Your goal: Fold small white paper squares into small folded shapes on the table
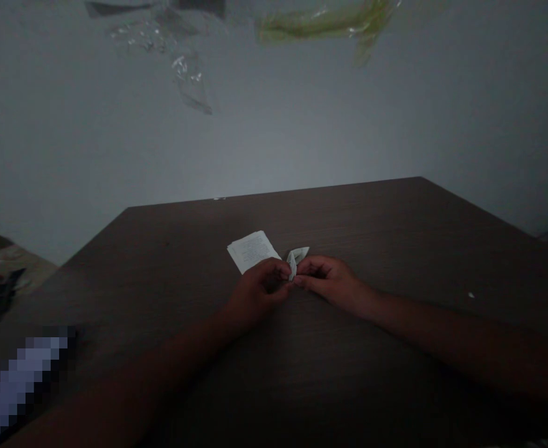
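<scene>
Between my two hands, above the middle of the table, is a small folded piece of paper [293, 264] with a pointed flap sticking out to the upper right. My left hand [260, 287] pinches its left side between thumb and fingers. From the other side, my right hand [332, 281] pinches the same paper, its fingertips close to those of the left. Just beyond my left hand lies a stack of printed paper sheets [254, 250], its near corner hidden behind that hand. The fingers cover much of the folded paper's lower part.
A dark wood-grain table [199, 230] reaches back to a pale wall [301, 124]. A tiny white scrap [471, 295] lies at the right. At the lower left is a blurred-out screen-like object [22, 379]. Yellowish tape [320, 26] sticks to the wall.
</scene>
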`<state>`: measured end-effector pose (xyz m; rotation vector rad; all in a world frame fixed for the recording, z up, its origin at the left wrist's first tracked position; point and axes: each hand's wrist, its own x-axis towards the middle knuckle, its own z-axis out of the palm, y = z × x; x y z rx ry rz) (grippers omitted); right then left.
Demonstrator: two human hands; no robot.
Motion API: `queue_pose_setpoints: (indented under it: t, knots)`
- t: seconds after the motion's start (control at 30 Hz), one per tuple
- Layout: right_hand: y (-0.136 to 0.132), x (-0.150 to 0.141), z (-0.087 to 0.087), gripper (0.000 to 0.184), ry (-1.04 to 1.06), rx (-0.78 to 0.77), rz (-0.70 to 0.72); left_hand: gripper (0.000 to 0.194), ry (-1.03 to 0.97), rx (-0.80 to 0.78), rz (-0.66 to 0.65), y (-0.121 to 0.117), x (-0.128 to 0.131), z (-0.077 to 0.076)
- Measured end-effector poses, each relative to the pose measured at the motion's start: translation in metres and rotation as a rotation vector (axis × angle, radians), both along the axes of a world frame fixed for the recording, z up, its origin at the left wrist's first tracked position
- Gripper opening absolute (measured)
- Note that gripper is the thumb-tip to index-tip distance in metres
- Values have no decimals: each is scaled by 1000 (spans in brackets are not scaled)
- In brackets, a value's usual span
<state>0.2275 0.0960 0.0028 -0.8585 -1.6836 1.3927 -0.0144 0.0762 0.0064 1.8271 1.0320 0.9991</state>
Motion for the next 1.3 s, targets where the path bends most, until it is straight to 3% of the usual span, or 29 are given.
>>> queue_pose_setpoints:
  t: [0.2, 0.4, 0.57, 0.9, 1.13, 1.3]
  knots:
    - [0, 0, -2, 20, 1, 20, -17, 15, 62, 125, 30, -1, 0, 2]
    - [-9, -6, -7, 7, -29, 121, -100, 36, 218, 350, 63, -8, 3, -2]
    - [-12, -7, -7, 9, -77, 140, -153, 40, 281, 482, 4, -13, 8, -3]
    - [-13, -2, -4, 13, -199, 190, -152, 43, 248, 308, -41, -16, 10, 8]
    - [-10, 1, -5, 10, -245, 246, -132, 38, 173, 316, -39, -10, 10, 2]
    - [1, 13, -3, 13, -238, 449, -149, 31, 89, 232, 40, 0, 4, -4]
